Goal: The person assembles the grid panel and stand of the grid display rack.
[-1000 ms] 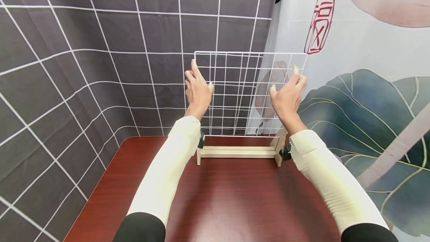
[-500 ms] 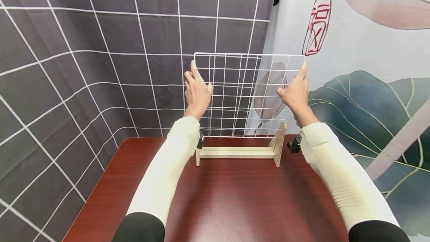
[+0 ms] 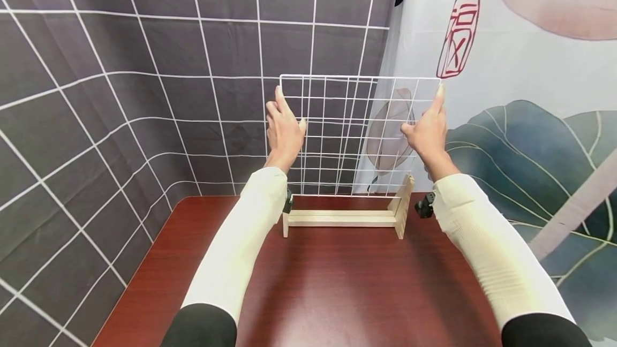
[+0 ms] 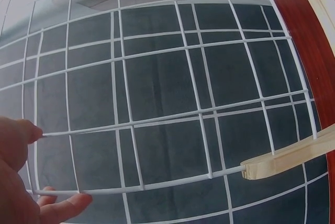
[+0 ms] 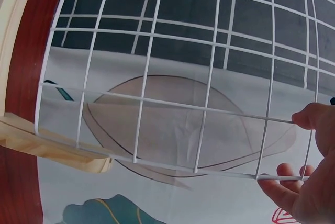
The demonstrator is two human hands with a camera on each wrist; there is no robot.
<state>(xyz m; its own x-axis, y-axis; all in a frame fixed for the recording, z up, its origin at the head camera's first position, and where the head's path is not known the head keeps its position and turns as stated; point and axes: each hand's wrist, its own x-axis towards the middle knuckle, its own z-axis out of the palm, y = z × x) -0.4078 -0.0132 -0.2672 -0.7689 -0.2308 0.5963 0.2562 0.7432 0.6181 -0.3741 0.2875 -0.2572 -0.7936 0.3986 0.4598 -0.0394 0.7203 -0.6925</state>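
A white wire grid panel (image 3: 337,76) stands upright with its lower edge in a pale wooden stand (image 3: 342,219). My left hand (image 3: 284,134) grips the panel's left edge, index finger pointing up along it and thumb on the front wires. On the opposite edge, my right hand (image 3: 429,130) holds the wire, its index fingertip near the top corner. In the left wrist view, the stand's left side piece (image 4: 285,156) meets the frame wire well below my fingers. The right side piece (image 5: 63,148) does the same in the right wrist view.
The stand rests toward the back of a reddish-brown table (image 3: 347,283). Behind it hangs a dark grey curtain (image 3: 159,138) with white lines. A white cloth (image 3: 424,47) printed with leaves and a red seal hangs at the right.
My right hand has shifted outward to the right, from over the wires to the panel's right edge, and its index finger has moved up near the corner. My left hand keeps its place.
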